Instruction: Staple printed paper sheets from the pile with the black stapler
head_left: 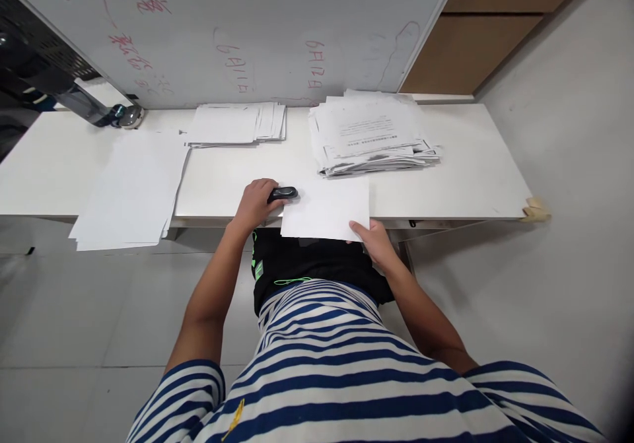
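My left hand (257,203) is closed around a black stapler (283,193), whose front end meets the upper left corner of a white sheet of paper (327,208). Whether the stapler's jaws grip the paper, I cannot tell. At the sheet's lower right corner, my right hand (379,241) pinches the paper, thumb on top and fingers mostly hidden below. The sheet looks blank on top and its near edge sticks out past the desk's front edge.
A thick stack of printed papers (366,129) lies back right on the white desk (465,166). Behind centre is a smaller paper stack (225,124). Large white sheets (133,189) overhang the front edge at left. A whiteboard (277,27) stands along the back.
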`<state>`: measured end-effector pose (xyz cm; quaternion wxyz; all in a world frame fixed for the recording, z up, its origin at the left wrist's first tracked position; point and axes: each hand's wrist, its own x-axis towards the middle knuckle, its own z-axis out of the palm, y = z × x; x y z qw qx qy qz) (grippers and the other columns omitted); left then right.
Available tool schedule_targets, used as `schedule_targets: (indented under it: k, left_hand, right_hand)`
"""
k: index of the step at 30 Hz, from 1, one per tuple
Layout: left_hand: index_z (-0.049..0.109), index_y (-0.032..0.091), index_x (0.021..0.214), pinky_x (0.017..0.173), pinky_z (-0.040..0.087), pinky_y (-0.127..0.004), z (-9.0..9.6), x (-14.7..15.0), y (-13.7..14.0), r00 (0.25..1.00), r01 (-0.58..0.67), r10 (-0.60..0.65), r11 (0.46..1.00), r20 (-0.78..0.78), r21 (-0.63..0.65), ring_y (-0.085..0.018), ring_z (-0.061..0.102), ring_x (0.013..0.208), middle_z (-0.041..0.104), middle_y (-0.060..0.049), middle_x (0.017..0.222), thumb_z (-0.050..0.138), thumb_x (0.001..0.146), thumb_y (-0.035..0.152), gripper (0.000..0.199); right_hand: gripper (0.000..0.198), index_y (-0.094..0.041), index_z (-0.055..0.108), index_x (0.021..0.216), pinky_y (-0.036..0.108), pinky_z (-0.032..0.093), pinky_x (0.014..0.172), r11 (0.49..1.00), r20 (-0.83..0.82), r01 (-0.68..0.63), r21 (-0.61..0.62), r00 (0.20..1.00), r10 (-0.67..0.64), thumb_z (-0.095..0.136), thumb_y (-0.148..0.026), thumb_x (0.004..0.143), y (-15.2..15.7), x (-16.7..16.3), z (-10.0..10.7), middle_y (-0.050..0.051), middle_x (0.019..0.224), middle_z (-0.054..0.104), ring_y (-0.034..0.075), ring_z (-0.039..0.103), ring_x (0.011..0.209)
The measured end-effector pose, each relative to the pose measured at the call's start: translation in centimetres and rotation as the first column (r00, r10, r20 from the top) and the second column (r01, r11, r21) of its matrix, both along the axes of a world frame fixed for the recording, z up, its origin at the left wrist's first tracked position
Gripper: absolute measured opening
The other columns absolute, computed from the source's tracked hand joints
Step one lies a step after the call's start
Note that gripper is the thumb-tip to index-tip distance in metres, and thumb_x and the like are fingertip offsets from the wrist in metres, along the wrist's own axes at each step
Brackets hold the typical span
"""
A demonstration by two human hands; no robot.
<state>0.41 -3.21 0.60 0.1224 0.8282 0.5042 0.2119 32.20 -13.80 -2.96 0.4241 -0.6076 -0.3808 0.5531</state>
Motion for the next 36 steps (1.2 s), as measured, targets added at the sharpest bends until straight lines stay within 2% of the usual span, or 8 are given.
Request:
schedule_targets:
  k: [3,6,11,14,21,26,30,36]
  left_hand:
    - [0.062,0.025,0.119,0.102,0.044,-0.048,1.1,-0.1,0.1,0.999,0.032,-0.032,0.998,-0.007,-0.045,-0.033,0.058,0.121,0.066,-0.012,0.127,0.071,0.084,0.048,0.043]
    - [0.056,0.024,0.131,0.106,0.043,-0.046,3.4,0.1,0.5,0.997,-0.013,0.017,0.999,0.077,-0.053,-0.032,0.054,0.129,0.059,-0.014,0.14,0.067,0.086,0.055,0.056]
    - [0.059,0.022,0.126,0.109,0.039,-0.046,5.8,2.3,2.9,0.977,-0.07,0.07,0.997,0.2,-0.007,-0.03,0.053,0.127,0.063,-0.013,0.133,0.042,0.099,0.056,0.046]
    - [0.063,0.022,0.117,0.112,0.034,-0.051,5.0,4.2,4.7,0.979,-0.072,0.076,0.997,0.187,-0.025,-0.034,0.051,0.128,0.064,-0.014,0.129,0.045,0.097,0.058,0.045]
    - [0.065,0.022,0.11,0.115,0.025,-0.062,1.2,6.5,6.3,0.978,-0.104,0.128,0.983,0.162,-0.148,-0.042,0.038,0.139,0.059,-0.018,0.133,0.049,0.092,0.061,0.046]
    - [0.064,0.022,0.106,0.121,0.017,-0.058,-0.5,6.8,6.5,0.938,-0.144,0.172,0.983,0.301,-0.115,-0.042,0.027,0.147,0.061,-0.017,0.131,0.062,0.084,0.063,0.046]
    - [0.063,0.02,0.101,0.122,0.017,-0.057,-1.1,7.2,6.5,0.939,-0.111,0.148,0.985,0.311,-0.133,-0.042,0.024,0.15,0.059,-0.018,0.132,0.069,0.081,0.06,0.045]
    - [0.065,0.02,0.099,0.12,0.02,-0.059,-0.4,7.3,6.2,0.949,-0.151,0.181,0.98,0.259,-0.131,-0.045,0.028,0.147,0.063,-0.019,0.125,0.07,0.081,0.055,0.04]
  right_hand:
    - [0.039,-0.018,0.07,0.077,0.034,0.052,0.06,0.998,-0.042,-0.048,-0.036,0.998,0.047,0.077,-0.056,0.072,0.2,-0.7,-0.2,0.002,0.06,0.07,0.02,0.064,0.057]
    - [0.043,-0.018,0.071,0.083,0.034,0.052,0.06,0.993,-0.08,-0.101,-0.059,0.992,0.096,0.078,-0.06,0.072,0.1,-1.1,-0.3,0.002,0.064,0.071,0.02,0.063,0.057]
    - [0.049,-0.019,0.072,0.09,0.033,0.054,0.073,0.997,-0.125,-0.079,-0.015,0.989,0.077,0.067,-0.067,0.081,-0.3,-0.8,-0.4,0.002,0.076,0.074,0.019,0.067,0.069]
    - [0.051,-0.02,0.072,0.094,0.034,0.054,0.082,0.999,-0.124,-0.039,0.015,0.991,0.04,0.066,-0.068,0.081,-0.3,-0.6,-0.4,0.001,0.083,0.075,0.02,0.068,0.082]
    - [0.052,-0.019,0.073,0.093,0.036,0.053,0.076,0.999,-0.077,-0.012,0.031,0.997,0.014,0.073,-0.067,0.074,-0.3,-0.5,0.3,0.002,0.08,0.075,0.021,0.067,0.077]
    - [0.044,-0.02,0.073,0.087,0.035,0.053,0.072,0.999,-0.012,-0.006,0.048,1.0,0.006,0.073,-0.062,0.077,-0.5,-0.2,0.1,0.002,0.076,0.073,0.021,0.065,0.075]
    - [0.038,-0.019,0.072,0.084,0.033,0.05,0.074,0.999,0.03,0.006,0.046,1.0,-0.007,0.072,-0.057,0.08,-0.5,-0.4,-0.5,0.001,0.079,0.072,0.018,0.063,0.075]
    - [0.04,-0.018,0.074,0.097,0.033,0.049,0.08,0.999,-0.013,0.027,0.038,1.0,-0.026,0.07,-0.055,0.082,-0.7,-1.1,-0.9,0.003,0.092,0.076,0.02,0.065,0.084]
